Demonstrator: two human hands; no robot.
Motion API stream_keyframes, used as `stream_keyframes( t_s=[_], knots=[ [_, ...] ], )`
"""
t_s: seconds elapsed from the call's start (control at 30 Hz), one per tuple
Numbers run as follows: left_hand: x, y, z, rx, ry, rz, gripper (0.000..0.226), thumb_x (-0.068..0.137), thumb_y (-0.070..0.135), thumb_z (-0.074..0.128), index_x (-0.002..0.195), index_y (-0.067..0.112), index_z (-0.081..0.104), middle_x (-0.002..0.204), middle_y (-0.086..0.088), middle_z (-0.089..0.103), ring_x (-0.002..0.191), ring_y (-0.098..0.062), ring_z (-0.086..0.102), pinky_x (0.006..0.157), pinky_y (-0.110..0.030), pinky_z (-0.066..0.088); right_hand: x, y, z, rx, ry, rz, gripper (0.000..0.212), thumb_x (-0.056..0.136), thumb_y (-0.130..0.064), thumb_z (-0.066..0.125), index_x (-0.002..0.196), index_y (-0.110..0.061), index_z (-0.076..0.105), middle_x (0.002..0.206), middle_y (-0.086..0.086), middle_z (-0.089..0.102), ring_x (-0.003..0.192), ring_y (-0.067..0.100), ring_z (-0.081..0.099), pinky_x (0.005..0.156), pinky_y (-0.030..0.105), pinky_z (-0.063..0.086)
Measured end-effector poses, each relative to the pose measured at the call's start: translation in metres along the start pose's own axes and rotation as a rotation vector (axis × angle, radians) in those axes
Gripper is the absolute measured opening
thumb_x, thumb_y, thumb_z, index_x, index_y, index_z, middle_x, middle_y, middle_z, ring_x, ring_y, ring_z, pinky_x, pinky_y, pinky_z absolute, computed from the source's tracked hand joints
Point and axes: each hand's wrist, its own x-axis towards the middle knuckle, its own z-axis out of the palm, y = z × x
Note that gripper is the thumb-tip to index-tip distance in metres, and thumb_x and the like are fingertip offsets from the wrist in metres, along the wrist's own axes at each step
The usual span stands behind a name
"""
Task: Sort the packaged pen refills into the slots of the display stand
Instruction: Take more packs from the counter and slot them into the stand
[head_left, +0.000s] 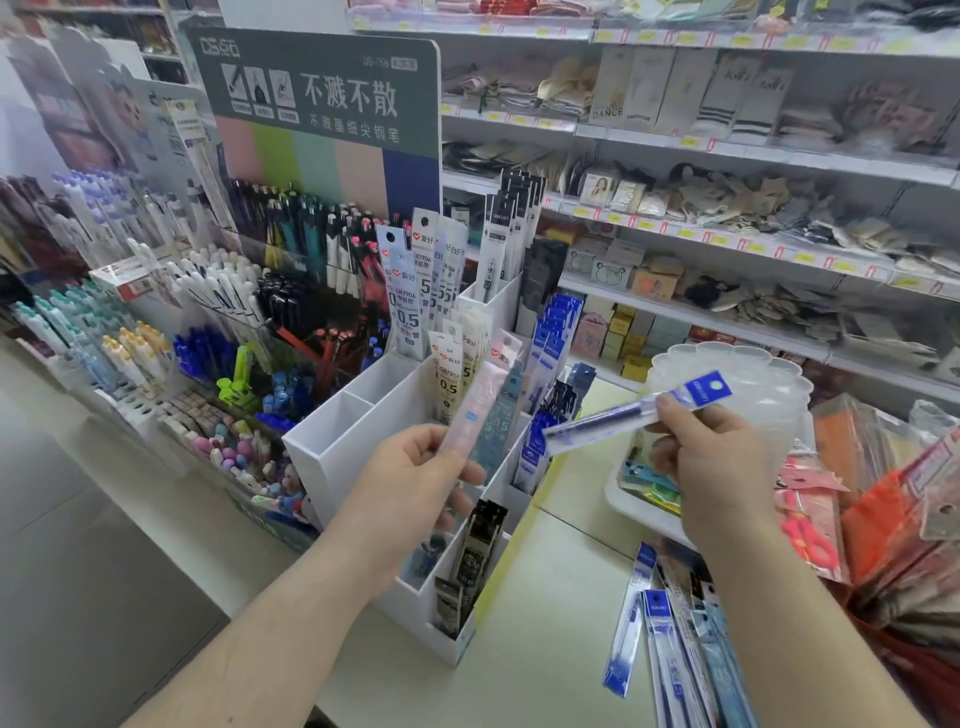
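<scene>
Glossy plastic refill packets; smooth white display stand.

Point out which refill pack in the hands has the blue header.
The pack in the right hand: blue-topped refill pack. The left hand holds a pale pink pack.

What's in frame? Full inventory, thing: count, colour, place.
stand: one, white, slotted, centre.
slotted refills: many packs, white, blue, black, upright in stand.
loose refills: several, blue, flat on counter, bottom right.
pale refill: one, pinkish, over stand.
blue refill: one, right of stand.
tray: one, white, behind right hand.
pens: many, mixed colours, left racks.
shelves: white, stocked, background.
left hand: grip on pale refill.
right hand: grip on blue refill.
</scene>
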Motion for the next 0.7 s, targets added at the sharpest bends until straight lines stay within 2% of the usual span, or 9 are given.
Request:
stream_keyframes(
  t_s=[0.1, 0.17, 0.2, 0.23, 0.3, 0.37, 0.53, 0.6, 0.7],
  knots=[
    [0.000, 0.000, -0.004, -0.036, -0.001, -0.001, 0.014, 0.100, 0.009, 0.053, 0.101, 0.015, 0.065, 0.073, 0.003, 0.073, 0.054, -0.007, 0.061, 0.047, -0.019, 0.048, 0.013, 0.017, -0.008, -0.271, 0.089, -0.090, 0.025, 0.094, -0.024, 0.068, 0.071, -0.013, 0.066, 0.046, -0.005, 0.060, 0.039, 0.002, 0.052, 0.049, 0.023, 0.048],
    [-0.001, -0.001, -0.005, -0.048, -0.018, 0.000, 0.016, 0.099, 0.005, 0.053, 0.103, 0.014, 0.065, 0.074, 0.001, 0.074, 0.055, -0.009, 0.062, 0.049, -0.021, 0.050, 0.016, 0.028, -0.006, -0.383, 0.055, -0.147, 0.028, 0.094, -0.024, 0.067, 0.069, -0.013, 0.065, 0.044, -0.006, 0.060, 0.038, 0.000, 0.053, 0.042, 0.018, 0.045],
    [-0.002, -0.001, -0.006, -0.051, -0.026, -0.001, 0.016, 0.099, 0.005, 0.053, 0.104, 0.014, 0.065, 0.075, 0.001, 0.074, 0.056, -0.009, 0.063, 0.050, -0.022, 0.051, 0.016, 0.033, -0.004, -0.428, 0.027, -0.171, 0.028, 0.094, -0.023, 0.068, 0.069, -0.012, 0.066, 0.046, -0.005, 0.061, 0.039, 0.001, 0.055, 0.045, 0.022, 0.047],
    [-0.002, -0.002, -0.007, -0.054, -0.032, -0.002, 0.016, 0.099, 0.005, 0.053, 0.105, 0.014, 0.065, 0.076, 0.001, 0.074, 0.057, -0.010, 0.063, 0.051, -0.023, 0.052, 0.017, 0.037, -0.001, -0.468, -0.004, -0.192, 0.027, 0.094, -0.022, 0.068, 0.069, -0.010, 0.066, 0.049, -0.002, 0.062, 0.044, 0.006, 0.059, 0.051, 0.030, 0.050],
    [-0.003, -0.003, -0.009, -0.056, -0.036, -0.001, 0.015, 0.100, 0.006, 0.054, 0.105, 0.014, 0.065, 0.075, 0.002, 0.074, 0.058, -0.010, 0.064, 0.051, -0.024, 0.053, 0.018, 0.042, 0.005, -0.542, -0.051, -0.234, 0.027, 0.092, -0.022, 0.069, 0.073, -0.003, 0.068, 0.063, 0.014, 0.066, 0.063, 0.031, 0.066, 0.064, 0.050, 0.055],
    [-0.005, -0.004, -0.011, -0.058, -0.032, -0.001, 0.012, 0.100, 0.009, 0.055, 0.104, 0.013, 0.065, 0.076, 0.002, 0.074, 0.058, -0.010, 0.064, 0.050, -0.023, 0.052, 0.019, 0.047, 0.011, -0.575, -0.090, -0.284, 0.024, 0.091, -0.021, 0.069, 0.077, -0.001, 0.068, 0.072, 0.023, 0.066, 0.072, 0.045, 0.063, 0.069, 0.056, 0.054],
    [-0.006, -0.005, -0.014, -0.069, -0.031, -0.008, 0.010, 0.100, 0.015, 0.057, 0.106, 0.012, 0.065, 0.078, 0.001, 0.074, 0.058, -0.010, 0.063, 0.051, -0.024, 0.052, 0.013, 0.060, 0.024, -0.636, -0.153, -0.378, 0.027, 0.088, -0.020, 0.075, 0.064, -0.013, 0.066, 0.057, 0.008, 0.061, 0.058, 0.028, 0.056, 0.058, 0.034, 0.045],
    [-0.006, -0.006, -0.014, -0.059, -0.037, -0.005, 0.010, 0.100, 0.016, 0.058, 0.105, 0.014, 0.066, 0.079, 0.001, 0.074, 0.059, -0.009, 0.063, 0.051, -0.023, 0.052, 0.016, 0.067, 0.029, -0.664, -0.129, -0.419, 0.021, 0.089, -0.020, 0.075, 0.069, -0.014, 0.071, 0.058, 0.006, 0.064, 0.062, 0.031, 0.061, 0.063, 0.036, 0.049],
    [-0.006, -0.007, -0.014, -0.049, -0.055, -0.010, 0.011, 0.099, 0.014, 0.058, 0.105, 0.016, 0.066, 0.082, 0.001, 0.075, 0.061, -0.009, 0.064, 0.052, -0.023, 0.052, 0.023, 0.083, 0.035, -0.764, -0.176, -0.459, 0.019, 0.091, -0.020, 0.072, 0.082, -0.004, 0.077, 0.068, 0.013, 0.069, 0.065, 0.037, 0.063, 0.066, 0.047, 0.053]
  ],
)
